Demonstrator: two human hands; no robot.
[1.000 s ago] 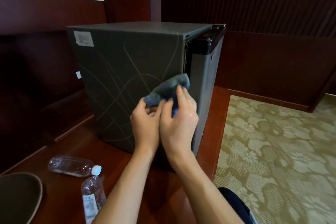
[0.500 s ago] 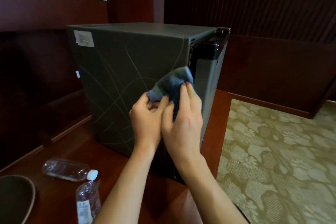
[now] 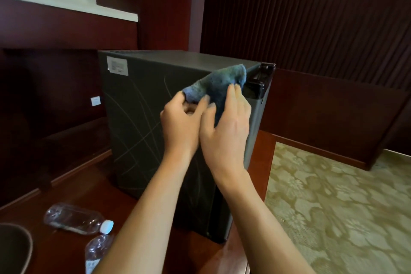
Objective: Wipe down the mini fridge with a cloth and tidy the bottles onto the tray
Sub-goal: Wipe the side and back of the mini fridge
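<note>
Cloth (image 3: pixel 219 85) sits bunched against the mini fridge (image 3: pixel 142 118) side's upper front corner, left hand (image 3: pixel 180 124) pinching its lower end, right hand (image 3: pixel 224 131) pressing it with straight fingers, nearer the door edge.

The room is dim and warm-toned, with the dark wood walls (image 3: pixel 311 18) nearly swallowed in shadow while soft light from the right brightens the patterned carpet (image 3: pixel 333 207). The pale shelf (image 3: pixel 66 0) at top left is smeared with blur. Wide-angle distortion bends straight lines near the edges, and the hands show slight motion softness.
</note>
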